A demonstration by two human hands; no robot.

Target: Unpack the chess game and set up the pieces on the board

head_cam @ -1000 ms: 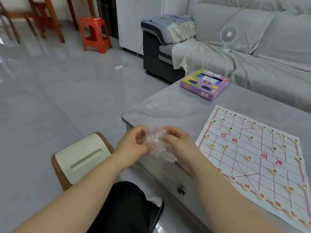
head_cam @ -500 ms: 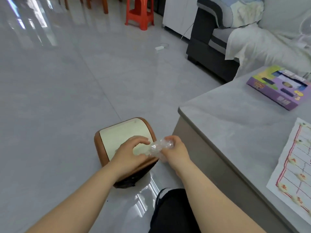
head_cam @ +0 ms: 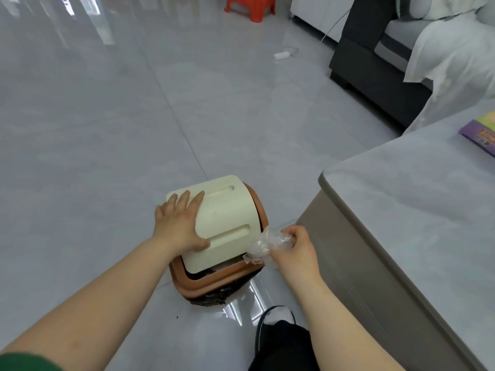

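Nothing I can see here is legible. The only print in front of me is on the purple game box, lying at the far right edge of the grey table. A band of yellow-gold characters runs along the side facing me, but they are blurred and partly cut off by the edge of the view, so I cannot make out a single word or number. I cannot tell what the green-yellow patch on its top shows.
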